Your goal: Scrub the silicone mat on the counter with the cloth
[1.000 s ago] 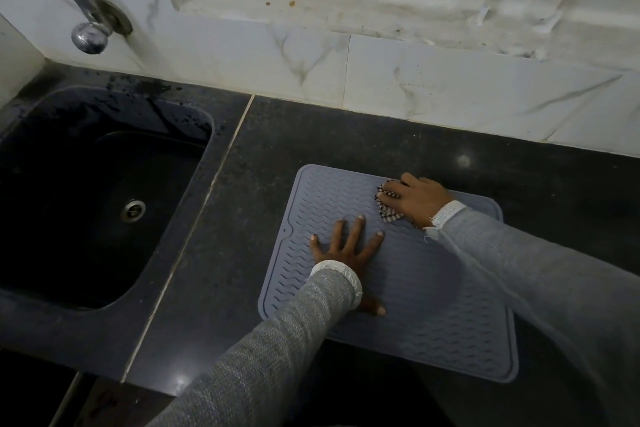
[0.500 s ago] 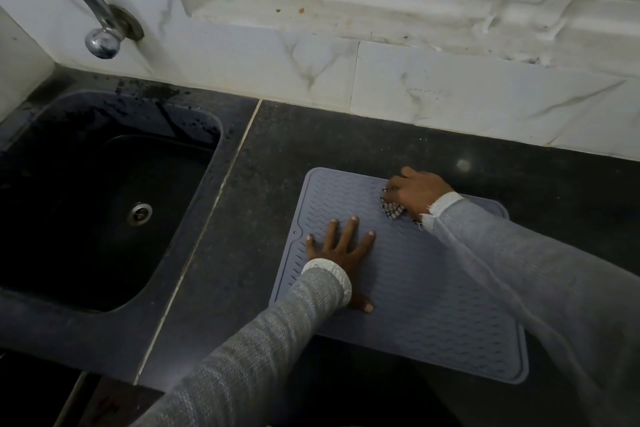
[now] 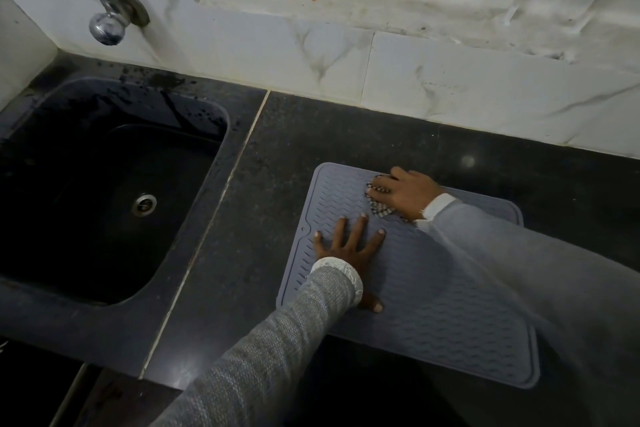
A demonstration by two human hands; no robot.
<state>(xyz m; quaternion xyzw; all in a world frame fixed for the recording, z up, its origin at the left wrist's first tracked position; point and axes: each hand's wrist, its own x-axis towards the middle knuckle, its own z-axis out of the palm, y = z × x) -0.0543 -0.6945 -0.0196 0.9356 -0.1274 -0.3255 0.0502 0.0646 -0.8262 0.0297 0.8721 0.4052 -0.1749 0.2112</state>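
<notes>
A grey ribbed silicone mat [image 3: 433, 305] lies flat on the black counter [image 3: 277, 184]. My left hand [image 3: 349, 250] presses on the mat's left part with fingers spread and straight. My right hand [image 3: 405, 192] sits near the mat's far edge, its fingers curled over a bunched checked cloth [image 3: 379, 206], which peeks out under the hand and touches the mat. Most of the cloth is hidden beneath the palm.
A black sink [image 3: 104, 191] with a metal drain lies to the left. A chrome tap [image 3: 104, 21] juts from the white marble wall [image 3: 415, 80] behind the counter. The counter's front edge runs just below the mat.
My right hand with the cloth has slid towards the mat's far edge. My left hand stays pressed on the mat. The view has shifted a little to the left.
</notes>
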